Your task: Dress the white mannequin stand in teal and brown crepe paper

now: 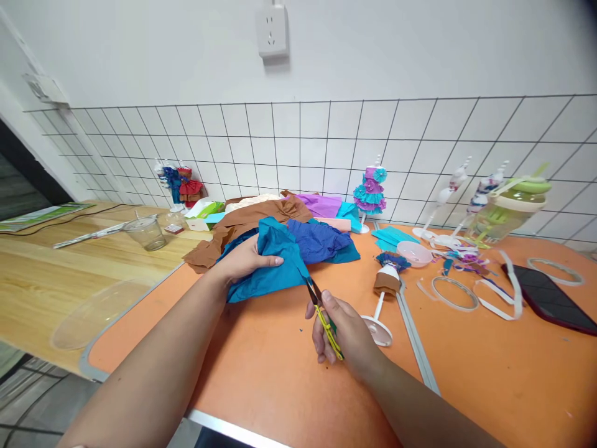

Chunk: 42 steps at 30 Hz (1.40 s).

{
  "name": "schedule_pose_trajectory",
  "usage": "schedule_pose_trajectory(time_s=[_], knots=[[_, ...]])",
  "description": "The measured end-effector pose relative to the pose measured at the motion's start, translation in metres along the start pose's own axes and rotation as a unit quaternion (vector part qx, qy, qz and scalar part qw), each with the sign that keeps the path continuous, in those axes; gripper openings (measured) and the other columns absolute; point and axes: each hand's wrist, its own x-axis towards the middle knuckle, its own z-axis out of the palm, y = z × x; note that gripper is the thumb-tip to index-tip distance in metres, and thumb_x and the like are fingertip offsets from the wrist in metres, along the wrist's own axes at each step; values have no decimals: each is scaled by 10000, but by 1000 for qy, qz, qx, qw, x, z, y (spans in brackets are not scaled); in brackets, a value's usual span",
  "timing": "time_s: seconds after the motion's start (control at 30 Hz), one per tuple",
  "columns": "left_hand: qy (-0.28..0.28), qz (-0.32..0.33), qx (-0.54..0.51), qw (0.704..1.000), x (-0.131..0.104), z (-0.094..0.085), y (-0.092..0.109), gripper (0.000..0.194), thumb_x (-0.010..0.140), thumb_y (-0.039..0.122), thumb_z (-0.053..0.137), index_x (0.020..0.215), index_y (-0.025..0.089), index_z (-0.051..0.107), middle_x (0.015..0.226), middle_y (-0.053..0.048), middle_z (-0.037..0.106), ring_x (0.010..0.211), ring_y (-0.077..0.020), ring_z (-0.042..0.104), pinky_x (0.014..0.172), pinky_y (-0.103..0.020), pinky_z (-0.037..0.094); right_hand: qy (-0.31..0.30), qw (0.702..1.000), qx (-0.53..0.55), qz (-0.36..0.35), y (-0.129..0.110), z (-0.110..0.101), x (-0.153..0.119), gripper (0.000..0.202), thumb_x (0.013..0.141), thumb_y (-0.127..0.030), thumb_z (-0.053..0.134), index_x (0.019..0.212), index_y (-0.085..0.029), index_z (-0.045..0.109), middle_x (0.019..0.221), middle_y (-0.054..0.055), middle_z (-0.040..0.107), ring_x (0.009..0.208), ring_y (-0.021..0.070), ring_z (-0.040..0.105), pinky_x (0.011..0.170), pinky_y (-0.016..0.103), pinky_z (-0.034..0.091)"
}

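Note:
My left hand pinches a crumpled sheet of teal crepe paper, thumb on top, holding it over the table. My right hand grips scissors with yellow-edged handles. Their dark blades meet the right edge of the teal paper; how far they are into it I cannot make out. Behind the teal sheet lie dark blue crepe paper and a heap of brown crepe paper. Just right of my right hand, a small white stand with brown and blue paper on it leans over.
A purple and teal paper-trimmed stand stands by the wall. At right are a pink bowl, tape ring, phone and green-lidded cup. A clear plastic cup sits on the wooden table at left.

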Motion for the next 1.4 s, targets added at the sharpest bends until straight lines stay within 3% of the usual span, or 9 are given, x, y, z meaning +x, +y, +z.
schedule_pose_trajectory(time_s=[0.13,0.27,0.33,0.47,0.63,0.77,0.97,1.1,1.4], knots=[[-5,2,18,1000,-3,-5,2,633,619,345,842,1170,190,573,1149,-76,697,1109,-321,626,933,-454,522,8,999,-26,-27,-3,1,-4,587,838,-729,380,871,-166,544,460,-8,597,304,103,460,369,214,356],[-24,2,38,999,-2,-6,1,707,630,341,834,1255,196,536,1214,-91,672,1128,-330,617,938,-465,514,161,975,-39,-150,-8,1,-11,499,890,-658,388,886,-185,544,493,-34,553,370,80,406,427,213,347],[-29,-2,61,998,0,-4,0,731,625,341,836,1272,188,530,1245,-102,654,1151,-341,603,954,-471,501,189,962,-47,-193,-10,0,-13,486,909,-641,367,911,-192,553,505,-35,537,409,88,410,443,215,338],[-64,-1,67,996,0,2,1,778,617,337,836,1301,163,508,1264,-118,638,1165,-340,592,983,-473,479,73,979,-162,-105,-3,-2,-7,494,907,-636,365,831,-194,571,452,-35,522,377,86,398,418,212,314],[-93,-8,40,995,-3,8,7,843,625,318,829,1363,161,455,1246,-118,646,1132,-324,612,965,-474,485,53,977,-204,-17,12,-3,5,513,904,-648,324,808,-202,557,411,-44,521,342,94,426,396,203,359],[-104,-10,27,994,-5,8,8,845,633,303,827,1376,174,446,1249,-114,644,1116,-317,620,966,-473,480,35,983,-178,16,12,-1,6,533,874,-687,336,804,-200,541,396,-53,517,292,83,397,339,186,300],[-98,-15,-13,995,-5,7,7,885,647,320,827,1413,186,404,1263,-126,635,1139,-327,610,945,-463,494,23,991,-130,4,3,2,2,590,820,-747,346,811,-190,540,386,-51,519,287,77,396,332,176,306],[-101,-10,-28,994,-6,6,6,903,668,315,815,1443,192,368,1296,-136,613,1128,-328,617,927,-459,504,13,990,-134,36,6,2,4,613,809,-767,338,818,-189,542,393,-45,534,269,81,398,313,176,292],[-104,27,-6,994,-4,11,2,845,685,299,806,1425,202,411,1352,-117,579,1181,-311,585,988,-428,469,-19,996,-72,40,11,3,6,620,808,-772,334,821,-182,525,416,-20,585,264,98,447,322,190,335]])
